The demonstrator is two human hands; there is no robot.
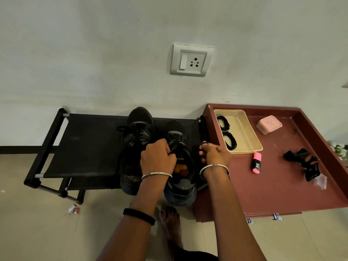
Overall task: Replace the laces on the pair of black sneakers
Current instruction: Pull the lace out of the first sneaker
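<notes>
Both sneakers sit side by side on black rack (84, 144), heels overhanging its front edge. Left sneaker (138, 136) and right sneaker (178, 134): toes to the wall, long axes running away from the person. Left hand (157, 157) grips right sneaker's lace (174, 147); right hand (214, 154) pinches its end. Coiled laces (228, 141) lie unused in tray (244, 129) on counter (273, 185). Judgement: early, both sneakers not yet relaced.

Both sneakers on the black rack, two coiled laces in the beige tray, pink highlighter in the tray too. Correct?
Not quite: the head view shows the pink highlighter outside the beige tray, on the maroon surface by its near corner. The rest holds.
</notes>
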